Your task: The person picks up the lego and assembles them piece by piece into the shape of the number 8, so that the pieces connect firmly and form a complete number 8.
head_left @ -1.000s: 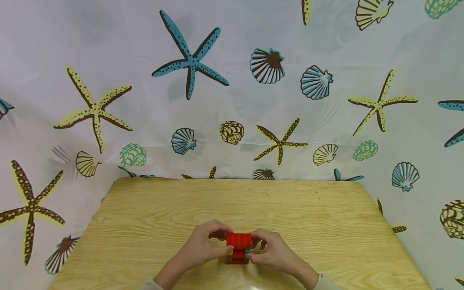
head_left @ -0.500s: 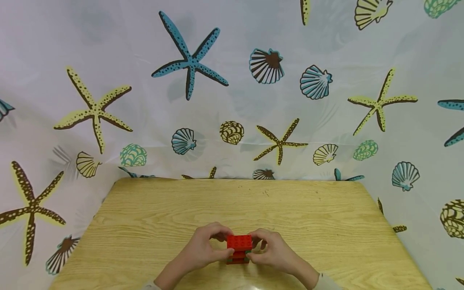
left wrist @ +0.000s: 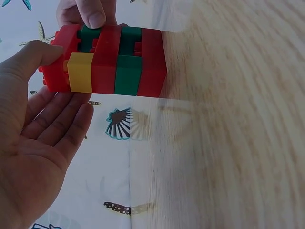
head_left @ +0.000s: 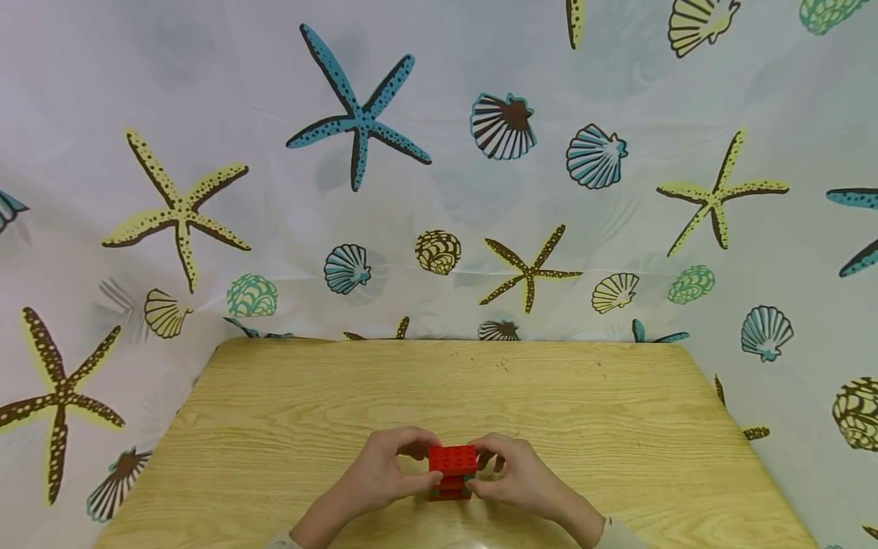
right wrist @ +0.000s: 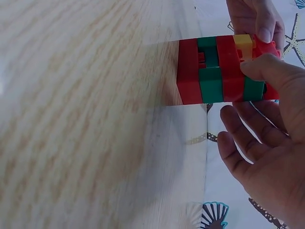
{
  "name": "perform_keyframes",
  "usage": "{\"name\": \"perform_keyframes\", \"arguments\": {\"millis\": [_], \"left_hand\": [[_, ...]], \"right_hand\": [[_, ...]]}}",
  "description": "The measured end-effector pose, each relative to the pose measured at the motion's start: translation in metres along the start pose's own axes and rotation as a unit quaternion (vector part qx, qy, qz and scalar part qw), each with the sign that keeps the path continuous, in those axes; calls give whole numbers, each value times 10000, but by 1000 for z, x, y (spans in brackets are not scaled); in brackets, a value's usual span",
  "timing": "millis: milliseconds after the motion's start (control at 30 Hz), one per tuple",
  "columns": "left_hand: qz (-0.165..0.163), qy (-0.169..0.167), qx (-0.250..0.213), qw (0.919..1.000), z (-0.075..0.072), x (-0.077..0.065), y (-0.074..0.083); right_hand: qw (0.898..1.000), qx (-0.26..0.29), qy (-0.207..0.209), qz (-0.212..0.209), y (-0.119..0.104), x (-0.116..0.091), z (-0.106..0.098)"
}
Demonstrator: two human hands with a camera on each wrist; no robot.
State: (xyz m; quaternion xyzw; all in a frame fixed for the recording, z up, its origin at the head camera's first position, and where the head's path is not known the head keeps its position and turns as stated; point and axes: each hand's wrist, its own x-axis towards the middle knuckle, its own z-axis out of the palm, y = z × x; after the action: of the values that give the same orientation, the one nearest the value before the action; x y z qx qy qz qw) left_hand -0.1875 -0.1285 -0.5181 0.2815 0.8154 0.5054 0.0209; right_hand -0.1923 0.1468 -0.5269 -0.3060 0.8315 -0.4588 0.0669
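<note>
A small tower of toy building bricks stands upright on the table, with a red base brick (left wrist: 153, 64), two green bricks (left wrist: 127, 74) above it, then a red middle brick (left wrist: 105, 64). Above these sit a yellow brick (left wrist: 80, 72) on the left and a green brick (right wrist: 254, 89) on the right. My left hand (head_left: 384, 469) grips the red top brick (head_left: 453, 460) between thumb and fingers; in the left wrist view some studs show between it and the yellow brick. My right hand (head_left: 517, 476) holds the tower's upper right side, thumb in front, fingers partly hidden behind.
The wooden table (head_left: 439, 389) spreads around and beyond the tower. A white curtain (head_left: 425, 198) printed with starfish and shells hangs along the table's back and both sides.
The red top brick has come down slightly in my left hand, hiding the yellow brick in the head view. My right hand has hardly moved.
</note>
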Motion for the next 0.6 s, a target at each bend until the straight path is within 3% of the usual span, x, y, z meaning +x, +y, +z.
{"name": "perform_keyframes", "arguments": {"millis": [233, 600], "left_hand": [[52, 46, 43, 10000, 1, -1, 0], [220, -7, 17, 9998, 0, -2, 1]], "right_hand": [[9995, -131, 289, -26, -5, -1, -2], [9994, -51, 295, -171, -3, -2, -2]]}}
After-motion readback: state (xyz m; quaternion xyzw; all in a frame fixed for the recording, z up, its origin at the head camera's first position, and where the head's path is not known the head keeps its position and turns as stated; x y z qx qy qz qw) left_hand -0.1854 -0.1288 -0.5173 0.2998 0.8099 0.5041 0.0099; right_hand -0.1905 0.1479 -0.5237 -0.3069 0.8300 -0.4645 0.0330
